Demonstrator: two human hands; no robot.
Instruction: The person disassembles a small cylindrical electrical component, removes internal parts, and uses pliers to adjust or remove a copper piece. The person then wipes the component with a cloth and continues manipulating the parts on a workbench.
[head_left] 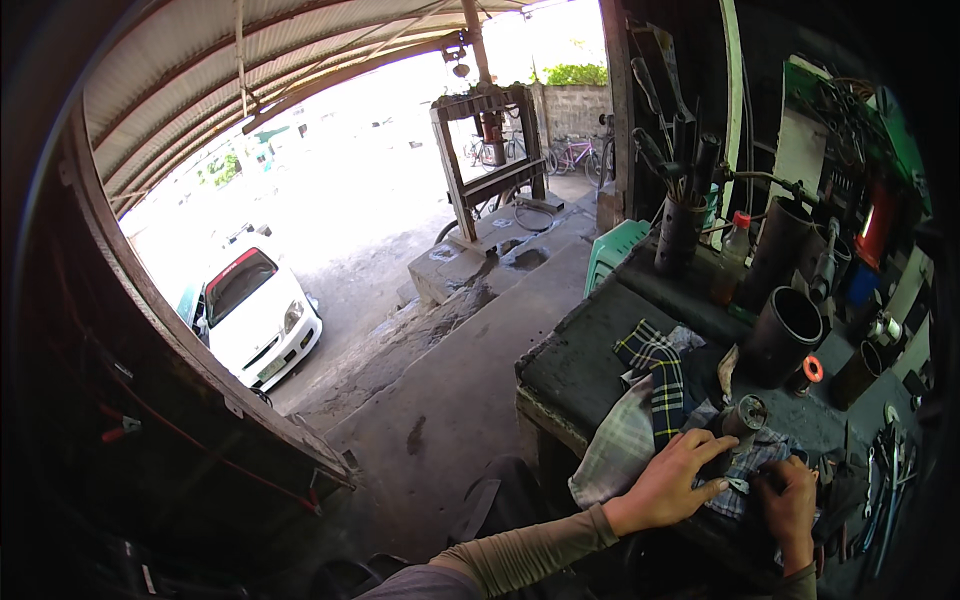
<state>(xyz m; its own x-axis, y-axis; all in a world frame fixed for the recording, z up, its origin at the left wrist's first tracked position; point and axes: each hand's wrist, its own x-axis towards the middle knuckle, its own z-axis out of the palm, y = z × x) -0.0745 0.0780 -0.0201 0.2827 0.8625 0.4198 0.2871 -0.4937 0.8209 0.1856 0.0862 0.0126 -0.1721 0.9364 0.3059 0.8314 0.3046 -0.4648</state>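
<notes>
Under the cup (748, 413): dark bench (597, 328), pretty grimy looking, running off left of it and beyond.
Checked rag (766, 447): bunched just on the cup's near side, spilling out to the right.
Pot (788, 338): big dark cylinder, beyond the cup and a touch right.
Left hand (672, 480): near side and left of the cup, definitely the closer hand. Fingers stretched toward it, fingertips right by its side, thumb held apart. Can't tell if they're gripping anything.
Right hand (790, 495): near side and right of the cup, over the rag. Fingers curled, but whatever's in them is hidden, sorry.
Cup axis: mouth up, looks roughly upright; fisheye bend makes any lean hard to call.
Bright bit (738, 485): near side of the cup, just by the left thumb.
</notes>
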